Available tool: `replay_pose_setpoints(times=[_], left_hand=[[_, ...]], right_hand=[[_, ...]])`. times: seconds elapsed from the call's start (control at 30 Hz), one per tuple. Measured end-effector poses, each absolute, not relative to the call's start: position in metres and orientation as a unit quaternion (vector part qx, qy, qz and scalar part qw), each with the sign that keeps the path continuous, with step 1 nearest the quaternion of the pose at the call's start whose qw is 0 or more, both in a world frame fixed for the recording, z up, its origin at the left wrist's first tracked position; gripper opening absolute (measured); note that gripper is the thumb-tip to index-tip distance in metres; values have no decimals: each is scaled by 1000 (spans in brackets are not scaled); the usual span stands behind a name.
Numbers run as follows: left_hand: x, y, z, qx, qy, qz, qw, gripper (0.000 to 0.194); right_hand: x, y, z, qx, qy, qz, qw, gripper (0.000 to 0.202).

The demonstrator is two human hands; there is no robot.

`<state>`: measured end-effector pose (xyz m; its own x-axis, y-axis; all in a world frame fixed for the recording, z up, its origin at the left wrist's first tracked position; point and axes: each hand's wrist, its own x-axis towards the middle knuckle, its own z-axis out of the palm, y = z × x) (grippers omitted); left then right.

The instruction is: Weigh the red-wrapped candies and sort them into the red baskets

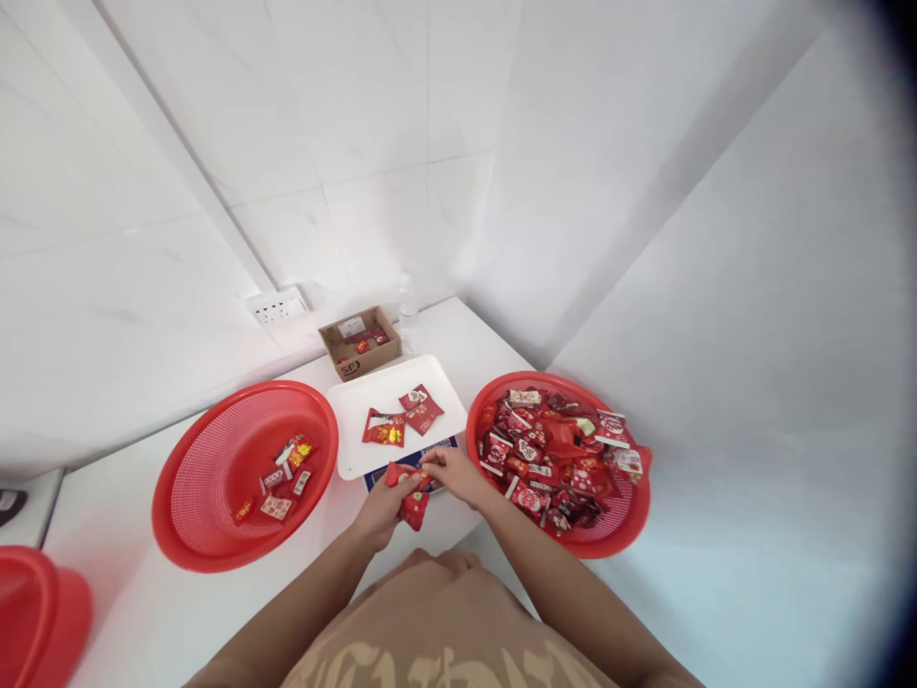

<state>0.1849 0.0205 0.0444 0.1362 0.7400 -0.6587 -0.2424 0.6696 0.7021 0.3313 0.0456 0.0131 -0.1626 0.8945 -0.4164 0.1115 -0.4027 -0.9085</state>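
In front of my body, my left hand (379,513) is closed around red wrapped snack packets (414,513); how many is hard to make out. My right hand (457,474) pinches at the upper edge of these packets, its fingertips close together. Just beyond both hands lies a white tray (351,459) on a blue kitchen scale (448,445), partly covered by tray and hands. On the tray rest a red packet with yellow print (385,428) and darker red packets (422,411).
A red basket (168,487) at left holds several packets; another red basket (622,547) at right is heaped with them. Behind the tray stand a cardboard box (373,361) and a clear bottle (407,304). More red plastic (68,612) shows at lower left. Walls border the white table (458,330).
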Motion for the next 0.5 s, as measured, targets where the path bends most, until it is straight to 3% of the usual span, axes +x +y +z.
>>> replay_pose_setpoints(times=[0.13,0.23,0.37,0.5], left_hand=[[184,22,41,192,585,330,715,34],[182,21,38,173,591,321,719,31],[179,18,37,183,602,288,722,29],[178,11,38,250,576,241,740,31]], right_hand=[[336,64,13,-596,-388,598,369,14],[334,76,16,-582,-362,608,400,33],[326,74,19,-572,-433,588,375,55],[326,47,25,-536,-492,607,320,48]])
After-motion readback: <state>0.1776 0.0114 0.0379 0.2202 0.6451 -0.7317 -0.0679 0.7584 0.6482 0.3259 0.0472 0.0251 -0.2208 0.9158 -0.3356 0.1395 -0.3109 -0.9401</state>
